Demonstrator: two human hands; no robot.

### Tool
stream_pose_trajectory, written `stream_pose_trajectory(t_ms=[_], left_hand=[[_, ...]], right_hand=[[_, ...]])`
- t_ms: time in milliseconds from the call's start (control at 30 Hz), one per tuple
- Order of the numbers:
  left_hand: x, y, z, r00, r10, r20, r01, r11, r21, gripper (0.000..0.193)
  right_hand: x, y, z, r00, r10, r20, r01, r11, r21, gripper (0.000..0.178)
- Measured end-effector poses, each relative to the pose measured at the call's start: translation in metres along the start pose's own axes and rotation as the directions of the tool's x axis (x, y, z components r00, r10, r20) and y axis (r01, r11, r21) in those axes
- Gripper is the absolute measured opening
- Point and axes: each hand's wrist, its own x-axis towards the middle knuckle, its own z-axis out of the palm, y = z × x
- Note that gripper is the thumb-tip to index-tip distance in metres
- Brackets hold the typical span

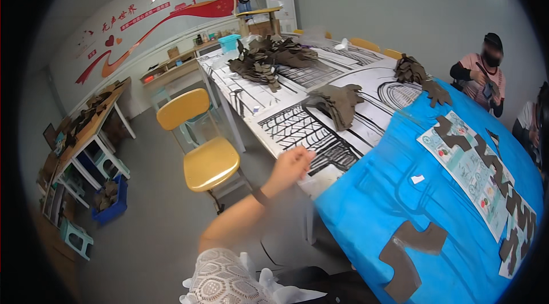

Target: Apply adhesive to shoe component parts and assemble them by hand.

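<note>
Your left hand (294, 164), fingers curled, hangs at the edge of the counter (374, 118); whether it pinches anything cannot be told, and your right hand is out of view. Fanned brown glove-shaped pieces (337, 107) lie beyond; a brown cutout (394, 250) rests on blue sheeting (366, 207). Limp layers probably separate best when you lift one edge.

Single head-worn fisheye view, set at wearer's head height beside tabletop (271, 101). Faces down and forward, across tabletop toward far wall (354, 7), taking in much of room. Wearer's left forearm (231, 221) close, entering from lower edge; left hand (293, 165) near mid-view. Floor (137, 235) on left, blue cloth (357, 207) near right. Straight edges bow; corners dark.
</note>
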Motion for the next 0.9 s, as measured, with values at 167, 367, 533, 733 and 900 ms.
stream_pose_trajectory(t_ms=[167, 367, 533, 733, 900], left_hand=[[-0.021, -0.015, 0.022, 1.0, -0.005, 0.011, 0.006, 0.997, -0.079, 0.028], [-0.022, -0.024, 0.039, 0.987, 0.155, -0.049, -0.142, 0.969, 0.205, 0.029], [-0.026, -0.025, 0.046, 0.908, 0.364, -0.205, -0.31, 0.916, 0.254, 0.027], [-0.032, -0.025, 0.049, 0.935, 0.264, -0.236, -0.179, 0.927, 0.329, 0.028], [-0.031, -0.026, 0.054, 0.864, 0.414, -0.288, -0.326, 0.894, 0.308, 0.025]], right_hand=[[-0.005, -0.025, 0.039, 0.98, 0.046, 0.194, -0.053, 0.998, 0.032, 0.029], [-0.011, -0.029, 0.051, 0.965, 0.069, 0.254, -0.076, 0.997, 0.017, 0.027], [-0.011, -0.033, 0.057, 0.963, 0.061, 0.261, -0.068, 0.997, 0.019, 0.026], [-0.012, -0.036, 0.059, 0.969, 0.06, 0.24, -0.069, 0.997, 0.031, 0.025], [-0.011, -0.037, 0.057, 0.969, 0.056, 0.24, -0.062, 0.998, 0.015, 0.024]])
